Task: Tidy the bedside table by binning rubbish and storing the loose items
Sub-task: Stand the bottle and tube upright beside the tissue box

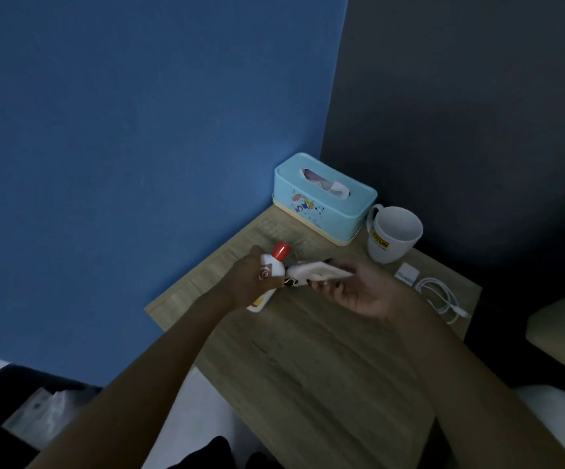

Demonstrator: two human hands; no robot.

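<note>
Bottle (272,266), white with a red cap, was in the left grip (248,282), fingers wrapped round its middle, over the bench (308,367) near the left edge. Whether its base touched the wood could not be told. The right grip (359,294), palm up, curled round a white item (323,270) too blurred to identify, with its tip just beside the bottle.

Both looked like light, stiff plastic, smooth enough to slip. A hold round the body seemed safer than one at the cap, which might loosen. The mug (392,238) at the back looked the one breakable piece, best taken by its handle. The cable (440,296) and charger (408,274) near it would likely be limp and prone to snag.

The tissue box (321,201) filled the back corner against the walls. Bare wood showed on the near half of the bench, giving room to draw both grips back. The left edge fell away toward a dark container (44,411) below, possibly the bin.
</note>
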